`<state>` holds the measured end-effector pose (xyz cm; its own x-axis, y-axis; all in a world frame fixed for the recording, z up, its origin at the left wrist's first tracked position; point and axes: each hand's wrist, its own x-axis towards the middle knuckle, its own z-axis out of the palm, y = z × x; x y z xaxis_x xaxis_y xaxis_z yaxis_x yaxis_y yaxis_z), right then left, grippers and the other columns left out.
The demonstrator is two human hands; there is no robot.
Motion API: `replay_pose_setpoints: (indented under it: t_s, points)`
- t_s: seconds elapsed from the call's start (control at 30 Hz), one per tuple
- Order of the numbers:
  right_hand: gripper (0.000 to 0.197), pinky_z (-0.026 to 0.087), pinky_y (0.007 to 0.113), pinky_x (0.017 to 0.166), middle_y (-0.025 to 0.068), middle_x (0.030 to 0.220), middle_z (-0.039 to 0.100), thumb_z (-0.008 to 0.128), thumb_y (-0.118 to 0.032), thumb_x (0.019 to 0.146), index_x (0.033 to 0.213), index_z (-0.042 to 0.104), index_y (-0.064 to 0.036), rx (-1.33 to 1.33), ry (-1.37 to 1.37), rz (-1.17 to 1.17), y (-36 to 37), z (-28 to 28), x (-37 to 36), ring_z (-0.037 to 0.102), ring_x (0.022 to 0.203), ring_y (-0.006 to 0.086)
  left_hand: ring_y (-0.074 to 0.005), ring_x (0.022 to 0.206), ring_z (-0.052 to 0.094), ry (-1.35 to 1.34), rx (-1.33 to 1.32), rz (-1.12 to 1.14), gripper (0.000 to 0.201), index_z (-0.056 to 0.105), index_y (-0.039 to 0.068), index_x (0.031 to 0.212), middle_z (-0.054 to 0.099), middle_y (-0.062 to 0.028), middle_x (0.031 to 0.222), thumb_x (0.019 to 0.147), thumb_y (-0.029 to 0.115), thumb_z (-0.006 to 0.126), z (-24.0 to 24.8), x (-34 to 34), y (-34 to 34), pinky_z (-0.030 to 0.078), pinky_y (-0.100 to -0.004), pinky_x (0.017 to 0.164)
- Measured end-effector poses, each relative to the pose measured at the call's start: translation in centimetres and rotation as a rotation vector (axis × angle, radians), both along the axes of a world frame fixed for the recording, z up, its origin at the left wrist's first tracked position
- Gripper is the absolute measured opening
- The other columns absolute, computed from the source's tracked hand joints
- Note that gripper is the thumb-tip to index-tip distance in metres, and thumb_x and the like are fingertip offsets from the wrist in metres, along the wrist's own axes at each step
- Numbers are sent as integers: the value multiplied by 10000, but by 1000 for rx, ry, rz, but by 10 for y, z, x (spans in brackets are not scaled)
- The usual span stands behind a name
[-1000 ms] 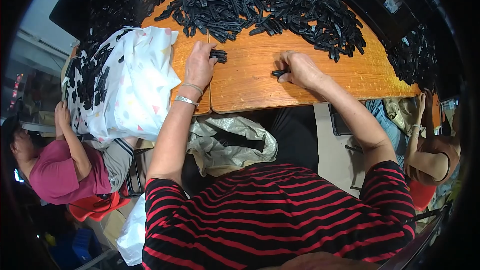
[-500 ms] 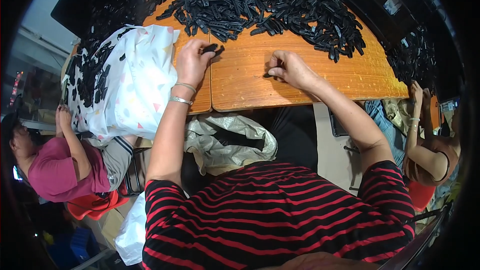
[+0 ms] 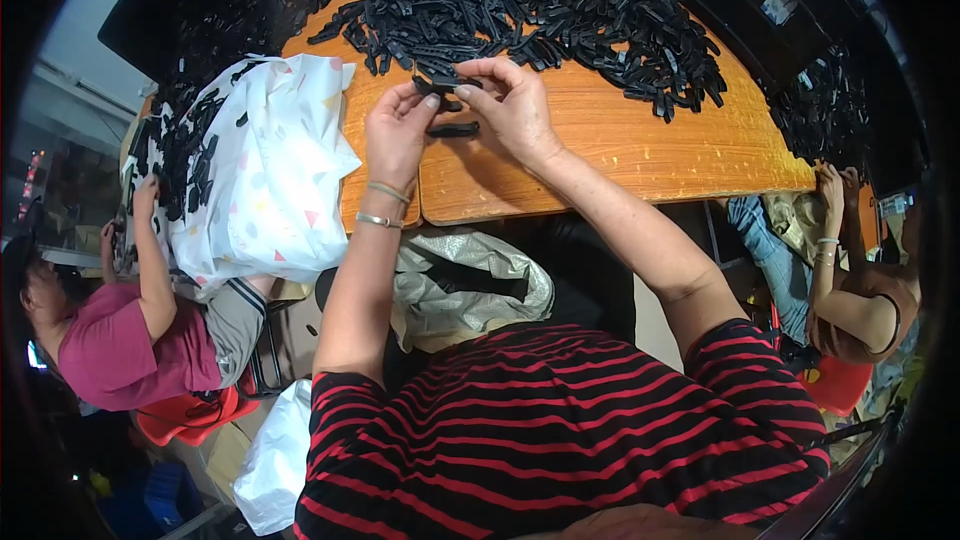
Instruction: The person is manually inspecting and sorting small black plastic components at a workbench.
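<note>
Part [image 3: 445,86] pinched between two hands, over the table [image 3: 640,160].
The left hand [image 3: 398,130] has its thumb and fingers clamped on the part's left side; the right hand [image 3: 518,118] grips the right side between thumb and forefinger — both sets of tips close together. Just below, a black bar [image 3: 455,129] lies between the hands; whether it touches the wood, I cannot tell. Beyond them a black pile [image 3: 430,10] spreads over the far side. Left stands a white bag [image 3: 280,160] — a sack [image 3: 470,308] gapes below the near edge. One co-worker [image 3: 130,345] sits at left, another [image 3: 860,312] at right.
</note>
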<state>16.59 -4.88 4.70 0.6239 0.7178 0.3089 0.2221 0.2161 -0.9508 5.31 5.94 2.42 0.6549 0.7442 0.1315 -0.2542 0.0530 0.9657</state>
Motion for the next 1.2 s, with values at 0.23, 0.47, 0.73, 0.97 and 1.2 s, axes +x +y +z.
replay_pose_setpoints:
  t_s: [0.23,0.47,0.73,0.97,1.2]
  points:
    - [258,535,256,720,94,917,649,726,-23,780,1029,669,14,-219,-359,-10,-18,4,-5,656,800,144,-92,805,628,-21,-53,-36,218,551,-35,1080,650,-69,965,875,-9,622,11,-17,-26,531,-202,700]
    - [230,552,326,672,130,889,668,749,-88,748,962,702,-15,-95,-409,-48,-18,-1,-6,682,761,253,-102,891,620,-33,62,-15,240,521,-58,1101,625,-80,1001,877,-32,603,12,-17,-33,517,-211,784]
    - [219,574,285,664,97,878,653,743,-30,759,974,700,-19,-127,-480,-13,-27,-5,-14,676,782,193,-112,951,607,-106,87,60,234,512,-61,1127,608,-85,1045,897,-61,552,2,-24,-52,504,-218,834]
    - [220,571,281,641,87,871,647,748,-30,753,966,694,-15,-126,-539,-45,-31,-6,-15,672,770,194,-110,961,597,-70,20,73,249,515,-57,1135,597,-84,1061,893,-57,574,-3,-26,-50,498,-216,841]
    - [190,562,287,649,94,858,648,749,-32,754,934,692,-11,-174,-532,-41,-33,-2,-14,671,767,196,-112,964,596,-137,155,102,254,517,-49,1120,598,-79,1053,880,-54,598,-6,-22,-54,499,-219,842]
